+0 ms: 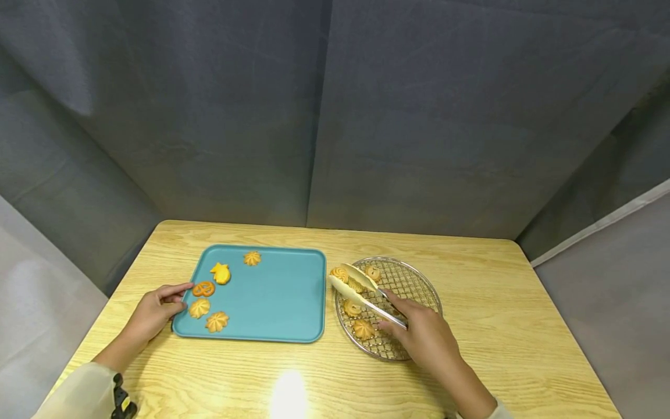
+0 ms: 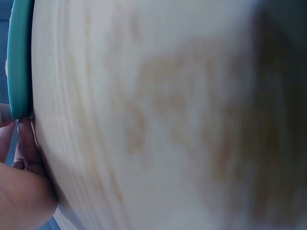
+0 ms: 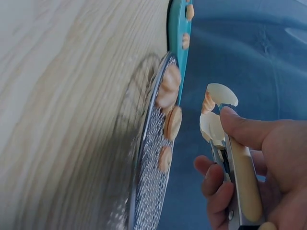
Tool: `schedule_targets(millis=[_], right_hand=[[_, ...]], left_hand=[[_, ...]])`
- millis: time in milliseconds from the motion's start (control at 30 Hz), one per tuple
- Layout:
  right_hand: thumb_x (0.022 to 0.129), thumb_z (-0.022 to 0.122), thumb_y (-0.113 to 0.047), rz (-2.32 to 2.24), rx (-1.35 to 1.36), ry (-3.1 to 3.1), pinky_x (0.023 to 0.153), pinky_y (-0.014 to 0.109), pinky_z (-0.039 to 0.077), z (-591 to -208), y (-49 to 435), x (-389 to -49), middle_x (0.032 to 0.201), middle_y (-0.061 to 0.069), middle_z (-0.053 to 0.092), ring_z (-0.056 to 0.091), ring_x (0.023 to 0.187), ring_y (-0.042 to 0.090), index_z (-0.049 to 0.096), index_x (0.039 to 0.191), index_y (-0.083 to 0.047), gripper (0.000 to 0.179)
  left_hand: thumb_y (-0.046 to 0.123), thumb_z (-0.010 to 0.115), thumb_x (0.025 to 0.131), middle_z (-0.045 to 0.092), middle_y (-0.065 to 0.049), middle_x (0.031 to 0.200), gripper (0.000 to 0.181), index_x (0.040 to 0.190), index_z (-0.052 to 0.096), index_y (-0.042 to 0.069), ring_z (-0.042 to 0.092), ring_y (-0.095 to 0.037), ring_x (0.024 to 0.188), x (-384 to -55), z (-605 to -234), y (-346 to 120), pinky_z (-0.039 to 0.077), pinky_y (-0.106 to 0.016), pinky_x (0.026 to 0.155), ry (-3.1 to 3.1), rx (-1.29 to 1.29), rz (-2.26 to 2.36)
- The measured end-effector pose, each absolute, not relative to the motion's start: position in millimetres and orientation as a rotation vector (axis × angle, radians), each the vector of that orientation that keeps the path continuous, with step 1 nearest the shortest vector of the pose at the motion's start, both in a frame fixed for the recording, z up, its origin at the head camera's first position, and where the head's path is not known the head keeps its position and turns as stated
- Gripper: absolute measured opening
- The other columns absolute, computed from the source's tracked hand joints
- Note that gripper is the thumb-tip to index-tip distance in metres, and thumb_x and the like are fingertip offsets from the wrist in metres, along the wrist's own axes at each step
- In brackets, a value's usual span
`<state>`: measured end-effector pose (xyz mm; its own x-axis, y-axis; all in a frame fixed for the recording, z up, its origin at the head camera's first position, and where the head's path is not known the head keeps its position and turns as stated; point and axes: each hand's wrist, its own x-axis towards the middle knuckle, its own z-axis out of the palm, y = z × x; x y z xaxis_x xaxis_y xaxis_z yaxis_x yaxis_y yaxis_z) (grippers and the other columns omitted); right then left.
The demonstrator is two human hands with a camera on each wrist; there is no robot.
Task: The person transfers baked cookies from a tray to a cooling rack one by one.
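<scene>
My right hand (image 1: 426, 337) grips a pair of metal tongs (image 1: 346, 291) with cream-coloured tips. Between the tips sits a swirled cookie (image 3: 208, 103), held above the left rim of a round wire rack (image 1: 413, 285). Several more cookies (image 1: 363, 329) lie on the rack's left half, partly covered by the tongs in the head view. At the left, my left hand (image 1: 149, 314) pinches the edge of a teal tray (image 1: 277, 297), thumb and fingers at its rim. On the tray are a pretzel (image 1: 203, 289), a yellow cookie (image 1: 221, 273) and 3 ridged cookies (image 1: 217, 321).
Tray and rack stand side by side on a light wooden table (image 1: 492, 302), a narrow gap between them. Grey curtains (image 1: 419, 116) hang behind the table and at both sides. A dark band (image 1: 123, 398) is on the left wrist.
</scene>
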<state>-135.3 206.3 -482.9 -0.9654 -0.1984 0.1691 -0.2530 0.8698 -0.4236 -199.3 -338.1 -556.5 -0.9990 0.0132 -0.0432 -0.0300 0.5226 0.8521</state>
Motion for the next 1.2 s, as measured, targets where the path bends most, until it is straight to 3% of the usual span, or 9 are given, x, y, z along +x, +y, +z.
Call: schedule_targets(millis=[133,367,433,800,1200], right_hand=[[0.089,0.080,-0.037,0.678,0.309,-2.941,0.093,0.061,0.053,-483.4,219.5,-130.5,0.133,0.019,0.067,0.066,0.117,0.043,0.057,0.150,-0.018,0.068],[0.092,0.078,-0.038,0.655,0.224,-2.989,0.084,0.062,0.055,-488.0,242.1,-122.4,0.133,0.018,0.067,0.063,0.118,0.048,0.056,0.151,-0.020,0.066],[0.092,0.077,-0.040,0.644,0.196,-3.010,0.087,0.065,0.053,-489.0,247.8,-119.9,0.135,0.020,0.066,0.061,0.121,0.050,0.055,0.152,-0.021,0.066],[0.089,0.079,-0.041,0.593,0.162,-3.055,0.066,0.048,0.056,-494.2,264.5,-112.0,0.128,0.024,0.068,0.071,0.098,0.041,0.058,0.149,-0.015,0.068],[0.090,0.079,-0.041,0.600,0.176,-3.050,0.075,0.056,0.057,-489.4,258.9,-112.1,0.132,0.025,0.066,0.069,0.105,0.044,0.056,0.151,-0.016,0.070]], left_hand=[[-0.004,0.066,0.094,0.060,-0.020,0.114,0.045,0.139,0.061,-0.008,0.054,-0.003,0.087,-199.3,-556.1,-337.8,0.050,-0.020,0.067,2.701,-0.010,1.530],[-0.004,0.067,0.094,0.060,-0.020,0.112,0.046,0.139,0.060,-0.008,0.053,-0.005,0.086,-198.9,-556.3,-338.4,0.049,-0.021,0.064,2.690,0.002,1.553],[-0.004,0.067,0.094,0.060,-0.020,0.112,0.046,0.139,0.061,-0.007,0.053,-0.005,0.087,-199.2,-557.0,-338.7,0.049,-0.020,0.065,2.695,0.001,1.546],[-0.003,0.065,0.096,0.059,-0.020,0.117,0.046,0.141,0.059,-0.007,0.053,-0.005,0.088,-201.1,-562.6,-341.6,0.050,-0.021,0.065,2.682,-0.011,1.522],[-0.001,0.067,0.095,0.060,-0.019,0.117,0.046,0.141,0.060,-0.005,0.054,-0.004,0.091,-200.3,-559.7,-340.5,0.051,-0.020,0.071,2.698,-0.012,1.495]])
